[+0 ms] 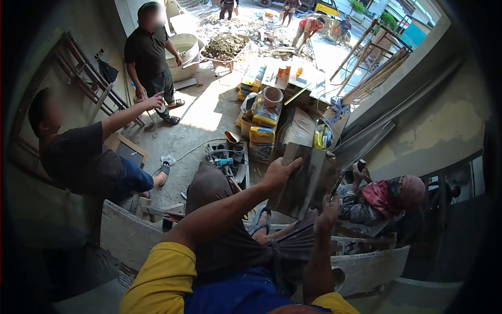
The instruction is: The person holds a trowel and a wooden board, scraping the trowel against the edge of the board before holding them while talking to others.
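My left hand (282,174) grips the upper left edge of a dark, flat rectangular board (292,194), which is tilted up in front of my knees. A lighter band runs along its middle. Lower and to the right, my right hand (328,213) is raised with its fingers closed, close to the board's right side. A thin dark edge shows at its fingertips, but I cannot tell what it holds. Under my arms are my dark trousers and a sandalled foot (260,220).
A co-worker with a red head cloth (405,192) crouches at right. Two people stand at left, one pointing with an arm (128,112). Ahead are stacked bags (264,133), a bucket (273,96), a teal power tool (224,162) and a rubble-filled wheelbarrow (225,47). Planks (128,230) lie beside me.
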A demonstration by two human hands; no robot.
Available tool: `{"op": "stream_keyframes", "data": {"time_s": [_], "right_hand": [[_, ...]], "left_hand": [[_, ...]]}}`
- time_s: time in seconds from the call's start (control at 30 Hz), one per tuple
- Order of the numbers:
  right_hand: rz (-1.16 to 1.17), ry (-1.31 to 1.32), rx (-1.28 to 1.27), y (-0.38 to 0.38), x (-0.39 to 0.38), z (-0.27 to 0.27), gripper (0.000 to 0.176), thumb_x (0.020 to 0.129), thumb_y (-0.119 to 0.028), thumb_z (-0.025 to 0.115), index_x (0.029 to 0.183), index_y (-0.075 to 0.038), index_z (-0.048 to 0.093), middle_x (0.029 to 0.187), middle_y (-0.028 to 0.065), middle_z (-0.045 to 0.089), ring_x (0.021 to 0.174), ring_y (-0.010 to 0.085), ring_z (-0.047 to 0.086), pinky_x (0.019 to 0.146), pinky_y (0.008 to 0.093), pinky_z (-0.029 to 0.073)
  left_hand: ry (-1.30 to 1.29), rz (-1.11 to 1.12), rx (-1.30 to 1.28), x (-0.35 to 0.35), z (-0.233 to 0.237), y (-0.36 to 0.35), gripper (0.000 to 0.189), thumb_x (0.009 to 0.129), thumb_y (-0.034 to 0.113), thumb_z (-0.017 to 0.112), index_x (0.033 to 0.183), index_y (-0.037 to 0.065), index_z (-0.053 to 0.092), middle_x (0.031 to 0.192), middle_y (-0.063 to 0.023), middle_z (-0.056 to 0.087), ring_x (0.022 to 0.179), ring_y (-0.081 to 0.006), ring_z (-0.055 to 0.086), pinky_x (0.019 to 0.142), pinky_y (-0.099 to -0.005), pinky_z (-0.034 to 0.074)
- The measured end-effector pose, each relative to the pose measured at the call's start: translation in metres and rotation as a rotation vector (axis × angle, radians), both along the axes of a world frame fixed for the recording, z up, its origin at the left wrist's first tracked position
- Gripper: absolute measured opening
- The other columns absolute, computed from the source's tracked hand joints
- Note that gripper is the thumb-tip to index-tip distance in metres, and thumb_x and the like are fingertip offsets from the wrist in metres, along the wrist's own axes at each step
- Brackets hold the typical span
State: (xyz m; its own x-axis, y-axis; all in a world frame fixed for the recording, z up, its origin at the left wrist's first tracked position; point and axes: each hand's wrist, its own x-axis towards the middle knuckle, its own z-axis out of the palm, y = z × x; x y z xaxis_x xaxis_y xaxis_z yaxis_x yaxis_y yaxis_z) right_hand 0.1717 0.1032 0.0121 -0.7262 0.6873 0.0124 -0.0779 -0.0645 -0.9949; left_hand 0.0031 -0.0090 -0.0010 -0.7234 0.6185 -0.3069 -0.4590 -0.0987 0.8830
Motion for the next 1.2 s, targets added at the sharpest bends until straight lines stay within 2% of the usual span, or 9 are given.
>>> {"op": "stream_keyframes", "data": {"time_s": [0.13,0.63,0.83,0.9,0.93,1.0,1.07,1.13,1.2], "right_hand": [[0.068,0.044,-0.033,-0.007,0.003,0.014,0.026,0.096,-0.014,0.043,0.119,-0.002,0.043,0.099,0.0044,0.056,0.084,0.0079,0.054,0.071,0.0233,0.045],[0.260,0.065,-0.150,-0.013,0.014,0.009,0.037,0.098,-0.027,0.042,0.125,-0.001,0.041,0.109,0.0072,0.055,0.096,0.0109,0.053,0.083,0.0235,0.041],[0.187,-0.170,0.204,-0.018,0.020,0.012,0.047,0.098,-0.037,0.036,0.128,-0.002,0.039,0.118,0.0101,0.053,0.106,0.0180,0.052,0.092,0.0301,0.040],[0.156,0.251,-0.755,-0.008,0.017,-0.012,0.047,0.098,-0.036,0.037,0.131,-0.003,0.039,0.127,0.0132,0.048,0.116,0.0253,0.047,0.101,0.0367,0.033],[0.156,0.249,-0.755,-0.006,0.017,-0.027,0.047,0.098,-0.036,0.037,0.131,-0.003,0.039,0.127,0.0132,0.048,0.116,0.0253,0.047,0.101,0.0367,0.033],[0.130,0.186,-0.723,-0.007,0.017,-0.063,0.048,0.095,-0.038,0.041,0.128,-0.003,0.044,0.123,0.0138,0.051,0.114,0.0259,0.049,0.100,0.0388,0.035],[0.137,0.075,-0.582,-0.019,0.019,-0.099,0.043,0.093,-0.038,0.047,0.118,-0.003,0.051,0.109,0.0120,0.058,0.099,0.0242,0.057,0.087,0.0359,0.045],[0.267,-0.198,-0.600,-0.015,0.041,-0.189,0.040,0.095,-0.029,0.040,0.125,-0.003,0.044,0.097,0.0116,0.061,0.079,0.0239,0.062,0.071,0.0334,0.050],[0.393,-0.614,-0.707,-0.037,0.028,-0.177,0.045,0.095,-0.034,0.041,0.126,-0.002,0.044,0.084,0.0084,0.061,0.064,0.0192,0.059,0.061,0.0294,0.048]], "left_hand": [[0.015,-0.002,0.020,0.003,0.002,0.003,0.058,0.080,0.045,0.066,0.106,-0.006,0.054,0.094,-0.0116,0.062,0.084,-0.0149,0.059,0.076,-0.0279,0.046],[0.002,-0.085,0.084,0.006,0.016,0.005,0.047,0.081,0.034,0.068,0.108,-0.002,0.055,0.093,-0.0080,0.063,0.082,-0.0118,0.059,0.075,-0.0267,0.047],[-0.036,-0.074,0.174,0.009,0.029,0.002,0.044,0.081,0.030,0.070,0.108,-0.002,0.056,0.093,-0.0075,0.064,0.081,-0.0118,0.060,0.074,-0.0262,0.048],[-0.044,-0.075,0.203,0.009,0.029,0.002,0.043,0.081,0.029,0.070,0.108,-0.002,0.056,0.093,-0.0074,0.064,0.081,-0.0116,0.060,0.074,-0.0259,0.048],[-0.025,-0.083,0.181,0.008,0.029,0.002,0.044,0.082,0.030,0.068,0.108,-0.002,0.055,0.094,-0.0071,0.064,0.082,-0.0112,0.060,0.075,-0.0258,0.048],[-0.004,-0.088,0.161,0.007,0.031,0.002,0.044,0.083,0.031,0.067,0.109,-0.001,0.054,0.095,-0.0068,0.063,0.083,-0.0108,0.060,0.075,-0.0258,0.048],[-0.042,-0.053,0.199,0.008,0.033,0.002,0.043,0.083,0.032,0.067,0.108,-0.001,0.055,0.094,-0.0064,0.063,0.082,-0.0103,0.059,0.074,-0.0255,0.048],[-0.037,-0.041,0.196,0.007,0.030,0.003,0.043,0.083,0.033,0.067,0.108,0.000,0.055,0.094,-0.0063,0.063,0.082,-0.0102,0.059,0.074,-0.0255,0.048],[-0.031,-0.025,0.189,0.006,0.030,0.003,0.043,0.083,0.033,0.067,0.108,0.000,0.055,0.094,-0.0061,0.063,0.082,-0.0102,0.059,0.074,-0.0255,0.048]]}}
